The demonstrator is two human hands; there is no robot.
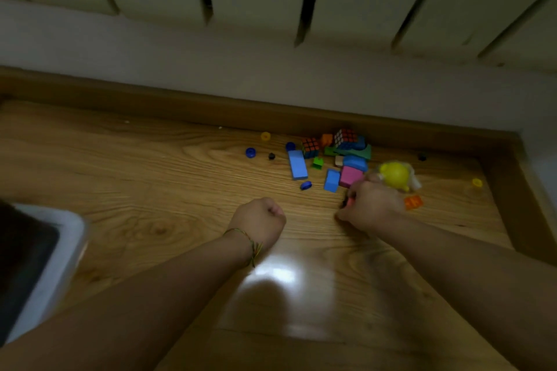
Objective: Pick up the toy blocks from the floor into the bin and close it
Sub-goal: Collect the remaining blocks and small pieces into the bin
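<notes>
Toy blocks (349, 175) just beyond right hand (372, 207), left hand (260, 220) fisted, farther back

I see the blocks (297, 164) heaped on the floor (150, 175) against the skirting board (150, 99), ahead to my right; the bin (64, 247) sits far left, well apart.

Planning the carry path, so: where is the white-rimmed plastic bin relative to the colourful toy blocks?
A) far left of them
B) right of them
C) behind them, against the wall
A: the white-rimmed plastic bin sits at the frame's left edge, the colourful toy blocks lie right of centre.
</notes>
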